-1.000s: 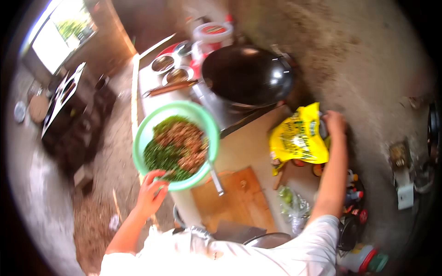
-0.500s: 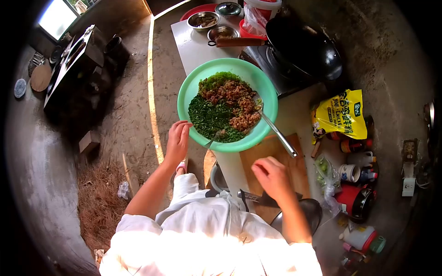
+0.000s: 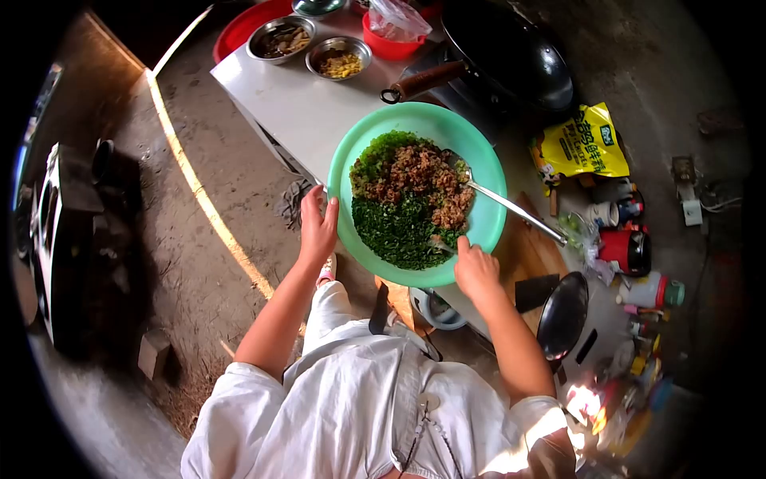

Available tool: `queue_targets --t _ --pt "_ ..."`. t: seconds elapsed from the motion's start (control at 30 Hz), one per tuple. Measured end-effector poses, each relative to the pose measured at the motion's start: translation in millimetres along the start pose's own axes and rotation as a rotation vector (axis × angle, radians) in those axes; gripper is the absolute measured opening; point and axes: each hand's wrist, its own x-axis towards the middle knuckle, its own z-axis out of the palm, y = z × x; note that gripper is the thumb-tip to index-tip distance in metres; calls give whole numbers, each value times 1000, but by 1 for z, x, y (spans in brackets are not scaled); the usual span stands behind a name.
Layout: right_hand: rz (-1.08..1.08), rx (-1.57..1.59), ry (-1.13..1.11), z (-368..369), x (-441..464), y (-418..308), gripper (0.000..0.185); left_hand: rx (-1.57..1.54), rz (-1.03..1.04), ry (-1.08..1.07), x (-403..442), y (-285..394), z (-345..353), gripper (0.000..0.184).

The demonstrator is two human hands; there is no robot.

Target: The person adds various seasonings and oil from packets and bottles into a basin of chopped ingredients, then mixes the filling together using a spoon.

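Observation:
A mint-green bowl [image 3: 339, 172] holds dark chopped greens [image 3: 399, 227], brighter green bits and brown minced filling [image 3: 423, 176]. At its left rim is my left hand [image 3: 319, 223], thumb and fingers closed about the edge. My right hand [image 3: 477, 271] is curled at the lower right rim, around the handle of a short metal utensil [image 3: 441, 245] whose tip sits in the greens. The utensil's kind is hard to make out, since the hand covers its handle. A long-handled metal spoon [image 3: 519, 211] leans over the right rim.
Behind the bowl are metal bowls of food [image 3: 339, 60], a red basin [image 3: 395, 44] and a wok [image 3: 511, 56]. A yellow seasoning bag [image 3: 582, 148] and several jars stand to the right. A cutting board [image 3: 531, 251] and a dark pan lid [image 3: 563, 315] are nearer me.
My left hand has closed on the bowl's rim. My right hand has moved up to the lower right rim and the short utensil. The view has shifted, and the spoon handle points farther right.

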Motion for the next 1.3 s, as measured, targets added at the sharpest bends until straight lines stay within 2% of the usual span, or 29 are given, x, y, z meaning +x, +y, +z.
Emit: queue_targets --t 0.03,0.1,0.13,0.17,0.23,0.27,0.33,0.37,0.43,0.5,0.57,0.7,0.9,0.97,1.17,1.3 --pt "9 -79 89 15 9 3 10 -63 -36 -42 14 -1 1 42" --pt "-29 -126 12 29 17 10 9 -180 -101 -120 41 2 0 48" --pt "-2 -134 9 18 15 6 9 -120 -77 -132 51 9 -1 47" --pt "5 -116 -84 4 10 1 11 -134 -73 -157 59 16 -2 47" --pt "30 -103 -183 -21 2 -6 13 -25 -174 -290 72 29 -4 43" --pt "126 -46 -122 -31 -3 -6 14 -111 -174 -215 76 23 4 36" --pt "257 93 17 -43 -2 -4 18 -174 -231 -252 84 9 12 33" --pt "269 85 15 -41 3 2 18 -223 -284 -276 85 2 17 32" --pt "403 -2 30 -29 20 14 18 -161 -174 -204 80 -4 24 33" --pt "477 -96 -64 -16 37 21 18 -146 -136 -180 78 -2 23 33" --pt "442 -16 -82 4 51 17 19 -142 -142 -178 77 1 22 32" --pt "315 281 135 39 78 -5 21 -137 -188 -207 79 12 19 33" --pt "247 316 146 21 74 -60 19 -172 -213 -214 79 9 19 34" --pt "141 373 200 12 66 -69 19 -170 -219 -219 79 10 18 34" --pt "62 79 149 -33 44 -92 16 -169 -196 -220 79 11 17 34" --pt "-49 -40 42 0 53 -110 9 -176 -191 -206 77 5 19 33"
